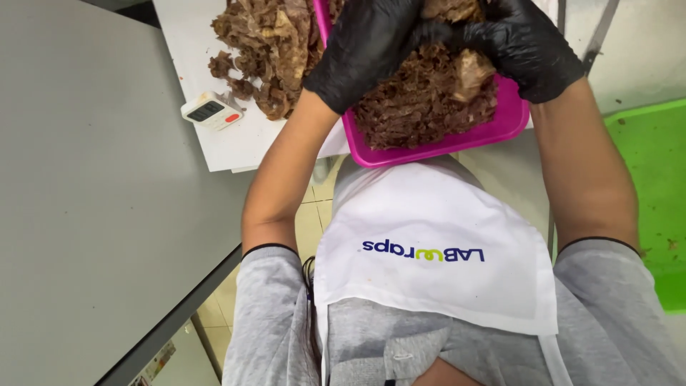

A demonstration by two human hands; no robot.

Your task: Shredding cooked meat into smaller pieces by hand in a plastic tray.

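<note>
A bright pink tray holds a heap of brown shredded cooked meat. Both hands wear black gloves. My left hand presses down on the left part of the heap, fingers curled into the meat. My right hand grips a chunk of the same meat at the heap's upper right. The fingertips of both hands are partly buried or cut off by the top edge of the view.
A second pile of shredded meat lies on a white board left of the tray, with a small white digital timer beside it. A grey table spreads at left. A green tray sits at right. A white apron hangs below.
</note>
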